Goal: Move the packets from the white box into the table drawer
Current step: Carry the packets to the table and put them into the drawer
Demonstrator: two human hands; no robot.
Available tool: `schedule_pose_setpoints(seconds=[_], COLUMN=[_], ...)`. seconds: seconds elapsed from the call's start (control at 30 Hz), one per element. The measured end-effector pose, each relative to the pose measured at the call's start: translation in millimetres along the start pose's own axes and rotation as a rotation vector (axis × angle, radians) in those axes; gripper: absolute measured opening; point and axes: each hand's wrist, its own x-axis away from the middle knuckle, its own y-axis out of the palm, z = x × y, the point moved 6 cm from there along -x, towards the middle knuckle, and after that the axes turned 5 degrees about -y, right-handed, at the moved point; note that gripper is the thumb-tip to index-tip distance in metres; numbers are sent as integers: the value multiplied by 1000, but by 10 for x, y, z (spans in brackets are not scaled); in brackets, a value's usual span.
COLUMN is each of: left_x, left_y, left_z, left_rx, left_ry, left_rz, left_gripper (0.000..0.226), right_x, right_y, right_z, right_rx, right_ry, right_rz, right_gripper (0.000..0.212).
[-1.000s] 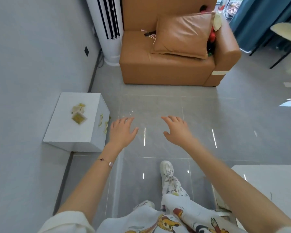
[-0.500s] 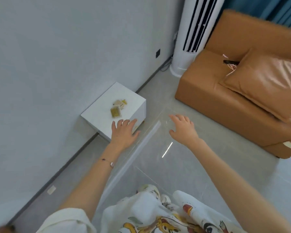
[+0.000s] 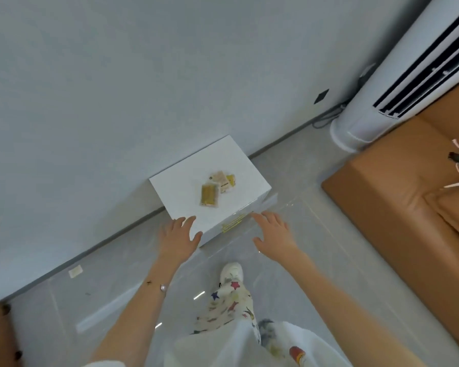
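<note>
A white box (image 3: 186,197) stands on a pale grey tiled floor (image 3: 329,250), its back edge against a plain grey wall (image 3: 117,75) with a dark skirting strip along the bottom. On the box's flat top lie the packets (image 3: 217,188) in a loose cluster near the middle: a yellow-green packet (image 3: 208,198) nearest the person, a pale beige one (image 3: 221,180) just beyond it, and a smaller yellow one (image 3: 231,180) partly tucked under the beige. The box's front face carries thin gold-coloured strips (image 3: 233,223).

The left hand (image 3: 178,238) hovers at the near corner of the box, fingers spread, its grip wide and holding nothing. The right hand (image 3: 273,233) hangs just in front of the box's front face, also spread, its grip wide and empty. A thin bracelet (image 3: 162,287) with a bead circles the left wrist.

The floor is glossy and shows streaks of reflected light. To the right, a tall white standing air conditioner (image 3: 398,83) with dark vent slots rises beside a tan leather sofa (image 3: 398,197). A dark wall socket (image 3: 321,96) sits low on the wall, with a cable running toward the unit. Below, patterned trousers (image 3: 231,305) and a white shoe (image 3: 232,271) are visible.
</note>
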Motion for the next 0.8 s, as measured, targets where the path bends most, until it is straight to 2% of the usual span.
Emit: schedule_pose_setpoints(seconds=[0.17, 0.33, 0.43, 0.53, 0.67, 0.73, 0.8], left_x=[-857, -1740, -2196, -2529, -2765, -2829, -2827], left_y=[205, 814, 1255, 1580, 1852, 1961, 2005], left_z=[15, -34, -32, 2, 119, 189, 231], left_rx=[96, 315, 504, 619, 624, 532, 441], left_ry=[-95, -240, -351, -386, -425, -468, -476], left_rz=[-89, -82, 1, 150, 252, 233, 286], left_gripper=[56, 65, 72, 77, 89, 94, 88], right_x=[-943, -2137, -2884, -3458, -3889, -3983, -4024], right_y=[-64, 436, 895, 1309, 1614, 1687, 1735], right_z=[322, 597, 755, 907, 965, 941, 905], right_rx=[-145, -299, -311, -340, -227, -162, -89], right_ry=[100, 121, 106, 93, 18, 30, 37], right_rz=[7, 20, 16, 21, 19, -1, -23], right_gripper=[66, 68, 75, 82, 87, 92, 97])
